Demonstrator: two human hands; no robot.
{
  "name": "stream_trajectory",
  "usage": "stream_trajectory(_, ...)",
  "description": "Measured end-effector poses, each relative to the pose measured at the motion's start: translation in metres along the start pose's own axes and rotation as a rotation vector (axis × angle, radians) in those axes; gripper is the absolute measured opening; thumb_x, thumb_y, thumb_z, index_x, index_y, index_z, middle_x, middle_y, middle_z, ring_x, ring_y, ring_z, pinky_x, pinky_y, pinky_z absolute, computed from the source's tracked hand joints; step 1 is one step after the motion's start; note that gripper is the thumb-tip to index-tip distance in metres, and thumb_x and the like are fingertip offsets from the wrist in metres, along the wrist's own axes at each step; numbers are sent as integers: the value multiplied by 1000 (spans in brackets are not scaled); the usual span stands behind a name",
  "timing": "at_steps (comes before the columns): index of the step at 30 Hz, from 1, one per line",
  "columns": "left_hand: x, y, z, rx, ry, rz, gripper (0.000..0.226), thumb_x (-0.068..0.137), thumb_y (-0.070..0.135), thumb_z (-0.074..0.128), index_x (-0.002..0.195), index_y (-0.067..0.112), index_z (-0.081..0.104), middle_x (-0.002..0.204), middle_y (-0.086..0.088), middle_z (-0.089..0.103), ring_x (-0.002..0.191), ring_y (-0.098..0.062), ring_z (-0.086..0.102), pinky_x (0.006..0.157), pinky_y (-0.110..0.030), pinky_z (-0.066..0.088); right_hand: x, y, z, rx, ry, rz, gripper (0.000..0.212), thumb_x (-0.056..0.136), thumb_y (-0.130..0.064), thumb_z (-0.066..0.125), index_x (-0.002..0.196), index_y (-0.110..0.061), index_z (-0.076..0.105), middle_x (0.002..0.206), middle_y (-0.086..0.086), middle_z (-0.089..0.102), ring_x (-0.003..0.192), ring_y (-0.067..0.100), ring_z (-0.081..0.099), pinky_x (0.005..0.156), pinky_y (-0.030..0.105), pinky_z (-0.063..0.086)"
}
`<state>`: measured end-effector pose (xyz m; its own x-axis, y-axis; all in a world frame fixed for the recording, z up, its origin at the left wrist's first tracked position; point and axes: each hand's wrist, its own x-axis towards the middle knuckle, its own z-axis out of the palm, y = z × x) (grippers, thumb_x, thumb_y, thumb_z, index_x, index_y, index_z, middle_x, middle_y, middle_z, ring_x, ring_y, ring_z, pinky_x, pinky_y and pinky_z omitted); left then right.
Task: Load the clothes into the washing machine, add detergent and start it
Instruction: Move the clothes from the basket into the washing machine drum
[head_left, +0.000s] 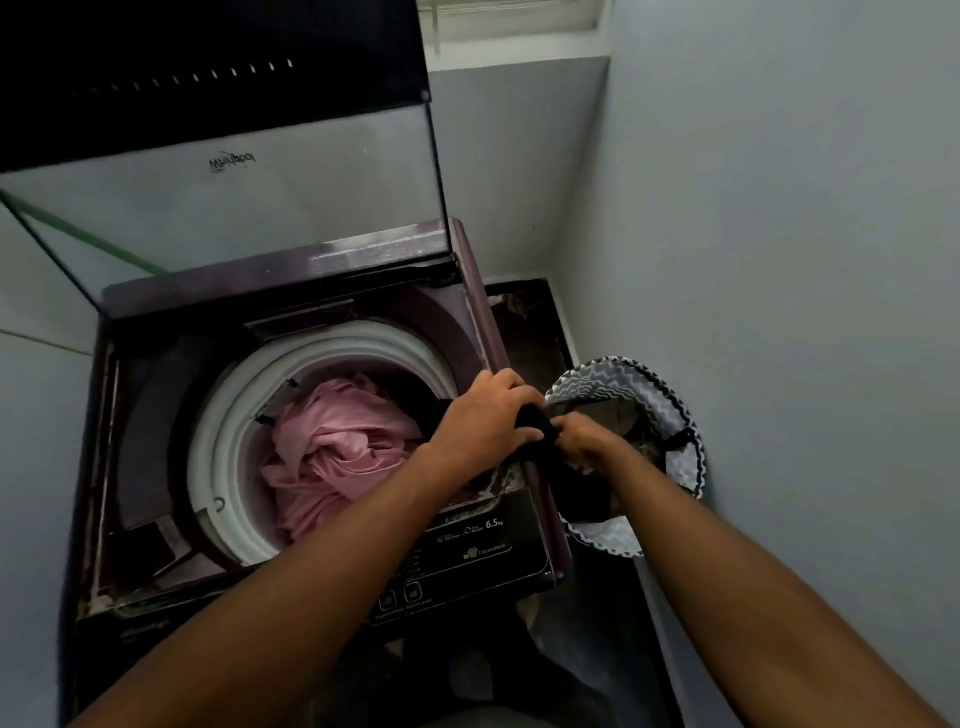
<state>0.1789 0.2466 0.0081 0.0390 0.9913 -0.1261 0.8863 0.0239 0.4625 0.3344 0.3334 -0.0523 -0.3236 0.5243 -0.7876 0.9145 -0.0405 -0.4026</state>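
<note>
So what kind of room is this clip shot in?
Probably a small home laundry corner: a top-loading washing machine with its lid up, pink clothes in the drum, and a laundry basket beside it.

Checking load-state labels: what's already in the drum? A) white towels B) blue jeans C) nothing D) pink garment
D: a crumpled pink garment lies inside the white-rimmed drum of the open washing machine, while both hands, left and right, hold a black garment between the drum and the laundry basket.
</note>
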Motion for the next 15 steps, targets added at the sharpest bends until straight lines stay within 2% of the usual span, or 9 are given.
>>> stream_trajectory(2,-2,-1,1,16,6,-9,40,83,48,72,120,39,61,121,11,50,109,-12,42,86,-34,50,1,11,10,-44,-75,14,30,90,6,52,113,-10,62,65,4,57,56,15,52,45,19,44)
stream_trajectory(4,-3,-1,1,13,18,-13,40,82,48,72,119,40,61,121,13,51,107,-10,42,84,-32,49,2,17,16,51,-11,21,19,88,1,59,104,-4,67,66,4,60,62,21,60,45,18,44)
stream_trajectory(6,-3,1,0,-10,17,-28,42,82,46,73,121,40,59,121,13,52,107,-11,42,85,-30,47,3,18,13,90,93,18,10,86,-12,61,84,-8,71,69,9,67,74,31,69,54,27,52)
stream_trajectory(8,-2,1,0,-29,17,-48,49,81,44,74,126,38,55,121,13,52,109,-11,44,87,-31,47,-1,15,5,115,179,29,15,85,-18,57,78,-10,68,76,13,70,74,34,70,53,39,59)
stream_trajectory(10,-1,2,-2,-54,11,-70,60,82,42,75,134,35,48,121,11,52,112,-14,46,91,-32,47,-8,6,-5,217,284,48,19,86,-20,52,87,-6,65,89,17,67,81,38,68,53,45,60)
stream_trajectory(11,-2,3,-3,-78,10,-82,65,82,43,75,139,34,43,121,10,53,114,-15,47,93,-32,46,-11,1,-11,286,339,59,24,86,-22,50,96,-3,63,98,18,66,88,40,68,58,46,60)
stream_trajectory(13,-1,3,-5,-150,15,-110,75,83,47,73,145,32,35,125,6,53,118,-17,48,100,-34,45,-20,-14,-25,455,393,66,34,91,-21,46,114,0,60,110,18,63,97,38,65,66,38,57)
stream_trajectory(14,-1,3,-6,-187,25,-119,79,82,52,72,147,32,31,129,4,53,121,-18,48,102,-36,44,-27,-24,-33,548,400,48,33,94,-17,43,115,2,60,106,18,62,91,36,64,62,29,52)
stream_trajectory(15,-2,1,-9,-222,36,-125,84,80,57,72,148,34,28,133,2,52,124,-19,47,104,-38,44,-35,-37,-41,617,415,12,27,93,-10,42,107,4,61,94,17,61,77,32,62,53,23,46)
